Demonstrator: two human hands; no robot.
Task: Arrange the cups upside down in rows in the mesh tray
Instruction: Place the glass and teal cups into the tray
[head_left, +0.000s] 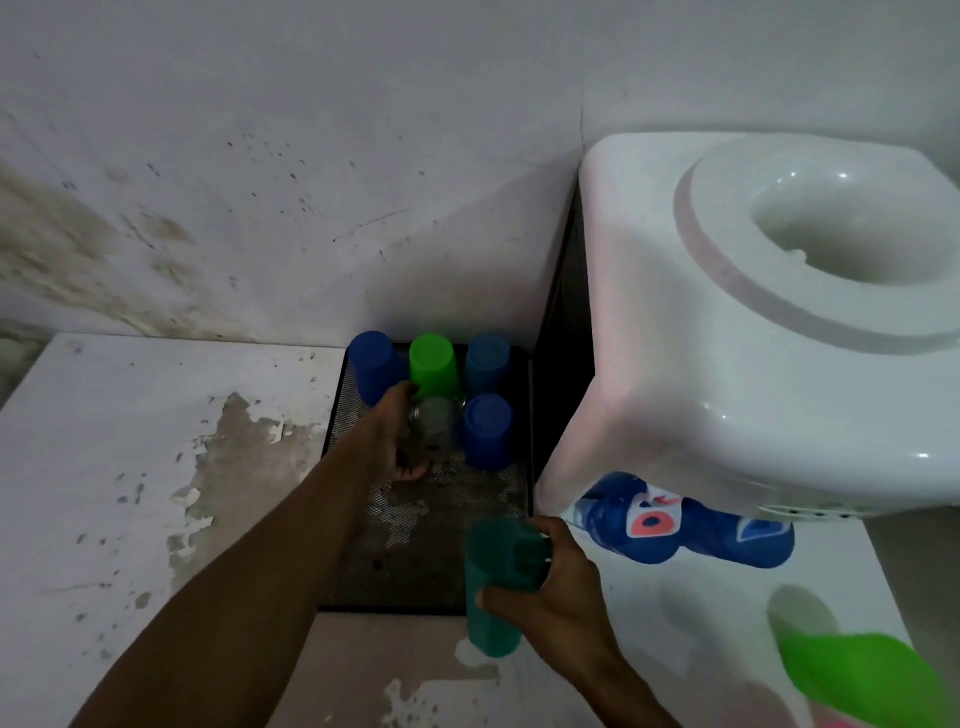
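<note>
A black mesh tray lies on the counter against the wall. Its back row holds a blue cup, a green cup and a teal-blue cup, all upside down. A second blue cup stands inverted in front of them on the right. My left hand is shut on a clear glass cup, set upside down in the second row just left of that blue cup. My right hand grips a teal cup over the tray's front right corner.
A white water dispenser stands close on the right of the tray. Below its front are blue taps. A green object lies at the bottom right. The white counter with peeling paint extends left.
</note>
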